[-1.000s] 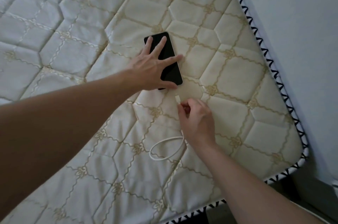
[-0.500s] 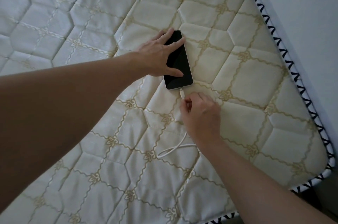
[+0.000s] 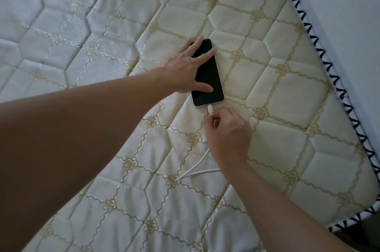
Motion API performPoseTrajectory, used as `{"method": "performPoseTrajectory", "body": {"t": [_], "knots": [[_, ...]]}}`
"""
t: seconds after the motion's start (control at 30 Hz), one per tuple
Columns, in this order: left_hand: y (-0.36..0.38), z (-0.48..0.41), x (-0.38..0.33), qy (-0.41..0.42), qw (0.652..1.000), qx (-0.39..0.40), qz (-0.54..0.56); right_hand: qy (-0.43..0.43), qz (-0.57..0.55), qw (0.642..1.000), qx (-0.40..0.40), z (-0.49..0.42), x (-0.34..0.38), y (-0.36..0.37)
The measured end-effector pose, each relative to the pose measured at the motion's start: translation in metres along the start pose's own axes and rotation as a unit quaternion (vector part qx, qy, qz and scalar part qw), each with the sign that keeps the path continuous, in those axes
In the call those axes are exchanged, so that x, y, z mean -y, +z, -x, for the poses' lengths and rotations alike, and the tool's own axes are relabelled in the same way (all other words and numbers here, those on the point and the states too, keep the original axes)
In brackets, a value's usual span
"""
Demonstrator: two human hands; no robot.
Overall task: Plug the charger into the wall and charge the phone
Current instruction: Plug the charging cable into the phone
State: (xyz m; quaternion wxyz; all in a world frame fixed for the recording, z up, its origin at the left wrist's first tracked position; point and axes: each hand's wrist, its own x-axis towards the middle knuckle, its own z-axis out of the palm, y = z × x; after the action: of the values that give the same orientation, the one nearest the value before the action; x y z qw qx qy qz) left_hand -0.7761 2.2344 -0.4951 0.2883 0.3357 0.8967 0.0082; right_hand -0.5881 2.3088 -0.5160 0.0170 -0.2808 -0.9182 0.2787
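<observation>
A phone point(image 3: 209, 79) with a dark screen lies face up on a quilted cream mattress point(image 3: 287, 91). My left hand point(image 3: 185, 70) presses flat on its left side, fingers spread over the glass. My right hand point(image 3: 228, 134) pinches the white plug point(image 3: 210, 109) of a charging cable, which meets the phone's bottom edge. The white cable point(image 3: 195, 167) trails from under my right hand and loops back across the mattress. The charger brick and the wall socket are out of view.
The mattress edge with dark zigzag piping point(image 3: 337, 87) runs down the right side, against a pale wall point(image 3: 349, 5). The mattress's rounded corner point(image 3: 370, 210) is at the lower right, with dark floor below it.
My right hand brought the plug up from a gap below the phone to its bottom edge. My left hand shifted from covering the phone to holding its left side.
</observation>
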Motion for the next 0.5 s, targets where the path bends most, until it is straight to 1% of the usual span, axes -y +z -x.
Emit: {"method": "performPoseTrajectory", "body": {"t": [0.23, 0.33, 0.43, 0.5], "knots": [[0.002, 0.0, 0.001, -0.003, 1.0, -0.001, -0.004, -0.042, 0.01, 0.999, 0.005, 0.001, -0.008, 0.004], [0.002, 0.0, 0.003, 0.0, 1.0, -0.004, -0.002, -0.074, 0.034, 0.997, 0.008, 0.001, -0.012, 0.005], [0.001, 0.0, 0.002, 0.0, 1.0, -0.006, 0.0, -0.119, 0.081, 0.99, -0.005, -0.001, -0.015, 0.003], [0.001, -0.001, 0.001, 0.002, 1.0, -0.005, 0.001, -0.123, 0.084, 0.989, -0.014, -0.002, -0.016, 0.002]]}}
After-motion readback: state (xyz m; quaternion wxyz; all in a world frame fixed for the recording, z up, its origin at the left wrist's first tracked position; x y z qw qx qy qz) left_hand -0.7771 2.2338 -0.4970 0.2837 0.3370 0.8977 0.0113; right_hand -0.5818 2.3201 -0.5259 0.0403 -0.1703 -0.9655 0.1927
